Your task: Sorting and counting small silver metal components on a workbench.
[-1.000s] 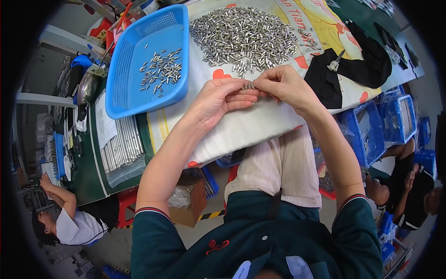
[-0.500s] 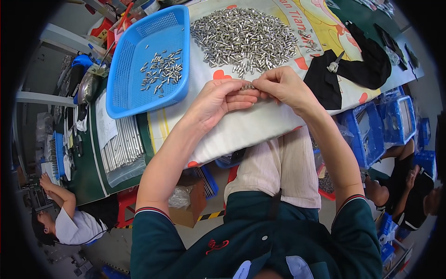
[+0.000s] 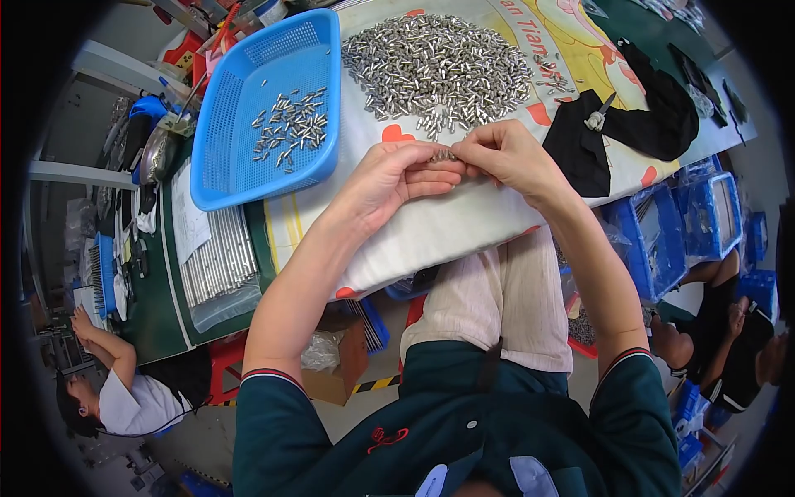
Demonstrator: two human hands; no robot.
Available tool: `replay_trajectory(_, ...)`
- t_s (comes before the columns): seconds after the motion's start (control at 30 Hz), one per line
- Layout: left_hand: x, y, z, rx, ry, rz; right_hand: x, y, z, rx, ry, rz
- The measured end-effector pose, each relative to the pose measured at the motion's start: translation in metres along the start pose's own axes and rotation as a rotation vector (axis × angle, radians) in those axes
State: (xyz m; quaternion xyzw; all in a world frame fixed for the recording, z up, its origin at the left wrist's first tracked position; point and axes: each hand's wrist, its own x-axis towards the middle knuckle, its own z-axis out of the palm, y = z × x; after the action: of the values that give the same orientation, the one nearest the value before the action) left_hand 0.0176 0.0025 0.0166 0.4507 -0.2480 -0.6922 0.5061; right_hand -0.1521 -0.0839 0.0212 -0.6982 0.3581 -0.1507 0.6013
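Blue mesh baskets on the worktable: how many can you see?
1: the blue mesh basket sits left of the loose pile of metal pins, with a few pins inside. Blue bins stand below the table at right; more may be hidden.

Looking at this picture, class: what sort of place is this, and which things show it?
Probably a small-parts assembly workshop. A heap of metal pins lies on the bench, a blue basket holds a few more, and both hands, left and right, pinch a pin between them.
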Motion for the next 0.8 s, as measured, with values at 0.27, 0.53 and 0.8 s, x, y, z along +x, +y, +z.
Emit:
replay_trajectory(0.27, 0.000, 0.000, 0.002, 0.058, 0.029, 0.024, -0.003, 0.009, 0.009, -0.012, 0.092, -0.129)
replay_trajectory(0.53, -0.001, -0.001, 0.002, 0.149, 0.023, 0.046, -0.001, 0.013, 0.010, -0.035, 0.126, -0.186)
replay_trajectory(0.8, -0.002, 0.000, 0.004, 0.144, 0.034, 0.050, -0.004, 0.007, 0.008, -0.066, 0.073, -0.108)
